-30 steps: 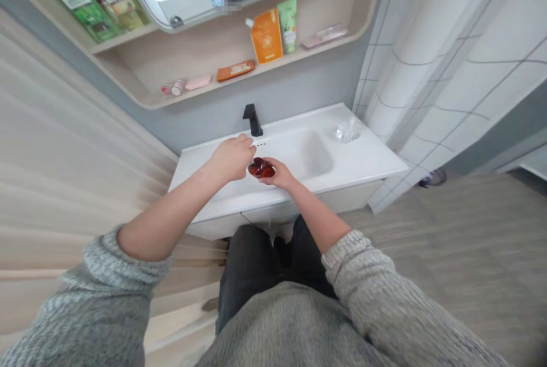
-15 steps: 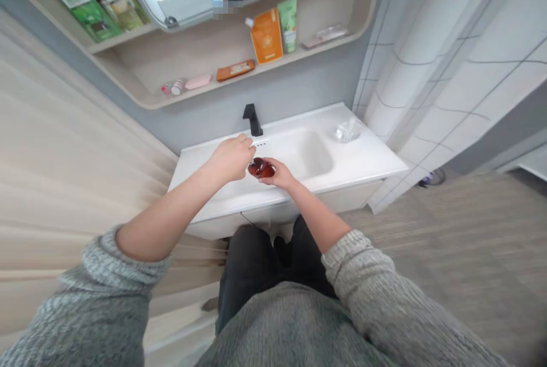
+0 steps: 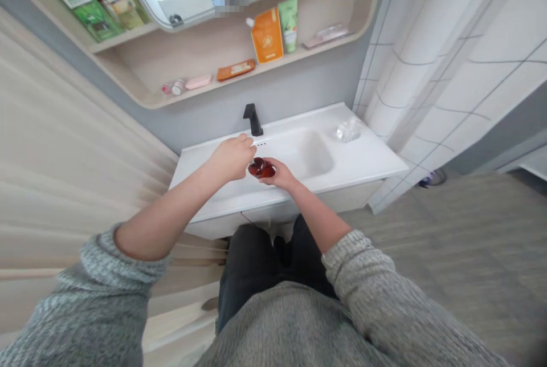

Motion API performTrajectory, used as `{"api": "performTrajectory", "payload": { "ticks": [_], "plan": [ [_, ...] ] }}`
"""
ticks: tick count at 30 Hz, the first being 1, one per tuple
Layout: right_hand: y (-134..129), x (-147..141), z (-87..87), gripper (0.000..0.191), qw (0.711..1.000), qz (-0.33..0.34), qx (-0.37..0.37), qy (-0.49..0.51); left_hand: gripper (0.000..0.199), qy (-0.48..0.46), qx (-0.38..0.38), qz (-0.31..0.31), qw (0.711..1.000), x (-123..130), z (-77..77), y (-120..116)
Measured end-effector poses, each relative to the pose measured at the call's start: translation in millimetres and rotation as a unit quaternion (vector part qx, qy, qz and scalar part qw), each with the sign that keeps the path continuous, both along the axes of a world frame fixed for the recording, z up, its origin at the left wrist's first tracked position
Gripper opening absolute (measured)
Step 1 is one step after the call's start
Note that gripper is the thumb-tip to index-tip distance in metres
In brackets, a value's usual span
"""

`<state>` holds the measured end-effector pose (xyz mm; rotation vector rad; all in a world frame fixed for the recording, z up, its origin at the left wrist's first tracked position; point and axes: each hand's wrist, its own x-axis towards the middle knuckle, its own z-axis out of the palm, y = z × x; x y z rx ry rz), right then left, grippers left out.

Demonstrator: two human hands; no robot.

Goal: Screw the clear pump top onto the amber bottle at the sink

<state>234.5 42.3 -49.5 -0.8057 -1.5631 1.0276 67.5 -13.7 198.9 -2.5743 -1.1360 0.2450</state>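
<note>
Two hands over sink (image 3: 350, 168), R hand (image 3: 280, 174) grip clamped on amber bottle (image 3: 261, 168), L hand (image 3: 233, 157) grip unclear, tube (image 3: 289, 25) label illegible

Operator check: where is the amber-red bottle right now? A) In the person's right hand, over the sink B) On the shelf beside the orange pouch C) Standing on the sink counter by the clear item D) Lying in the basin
A. The amber-red bottle rests in the right hand, above the white sink.
</note>
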Motion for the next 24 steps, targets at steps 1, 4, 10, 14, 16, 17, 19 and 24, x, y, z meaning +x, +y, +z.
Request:
{"api": "performTrajectory", "payload": {
  "ticks": [1,4,10,14,16,17,19,24],
  "plan": [
    [-0.5,0.2,0.3,0.09,1.0,0.001,0.001,0.0,0.039,-0.007,0.0,0.002,1.0,-2.0,-0.6,0.9],
    [-1.5,0.9,0.2,0.09,1.0,0.005,0.005,-0.002,0.043,-0.041,-0.008,0.01,0.999,-12.9,-5.0,7.1],
    [0.3,0.5,-1.2,0.091,1.0,0.009,-0.012,-0.001,0.065,-0.269,-0.071,0.028,0.96,-62.5,-43.6,35.0],
    [-0.4,2.0,2.6,0.091,0.999,0.008,-0.033,0.004,0.077,-0.554,-0.148,0.136,0.808,-97.0,-103.5,40.9],
    [-1.4,4.0,4.7,0.09,0.999,-0.002,-0.041,-0.001,0.076,-0.678,-0.183,0.167,0.692,-107.8,-138.7,36.4],
    [-1.7,5.1,5.3,0.089,0.999,-0.006,-0.043,-0.005,0.073,-0.72,-0.186,0.173,0.646,-111.7,-155.8,32.9],
    [-1.9,7.1,5.6,0.088,0.999,-0.016,-0.044,-0.009,0.067,-0.774,-0.16,0.189,0.583,-117.4,-187.3,24.5],
    [-2.5,7.2,5.9,0.088,0.997,-0.049,-0.06,-0.024,0.067,-0.755,-0.024,0.26,0.601,-124.5,-239.2,3.1]
  ]
}}
